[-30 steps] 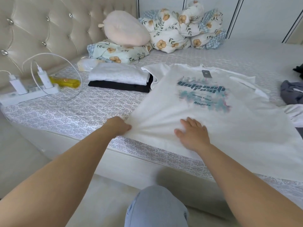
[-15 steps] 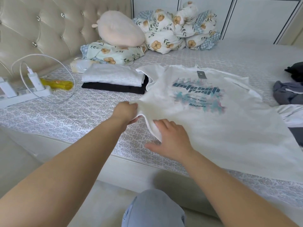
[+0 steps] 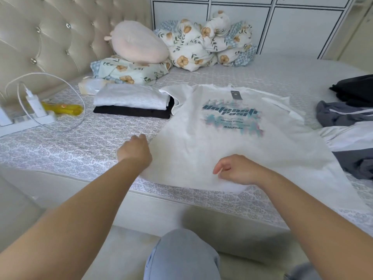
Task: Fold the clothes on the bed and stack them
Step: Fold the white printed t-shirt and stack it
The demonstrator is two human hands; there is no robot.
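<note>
A white T-shirt point(image 3: 232, 150) with a blue-green print lies flat, front up, on the bed point(image 3: 70, 150) near its front edge. My left hand point(image 3: 134, 150) is at the shirt's left side edge with its fingers curled round the fabric. Over the lower part of the shirt, my right hand point(image 3: 237, 169) has loosely curled fingers, and nothing shows between them. To the left of the shirt, a folded white garment point(image 3: 131, 97) is stacked on a folded black garment point(image 3: 129, 114).
Loose clothes lie at the right: a black piece point(image 3: 355, 89), a grey one point(image 3: 343, 116) and a white-and-grey one point(image 3: 351, 142). A power strip with chargers and a cable point(image 3: 30, 118) and a yellow object point(image 3: 62, 109) sit at the left. Pillows point(image 3: 139, 43) and bedding point(image 3: 207, 45) are behind.
The lifted lower left corner of the shirt has been laid down and the shirt is flat again. My right hand let go of the hem and moved right.
</note>
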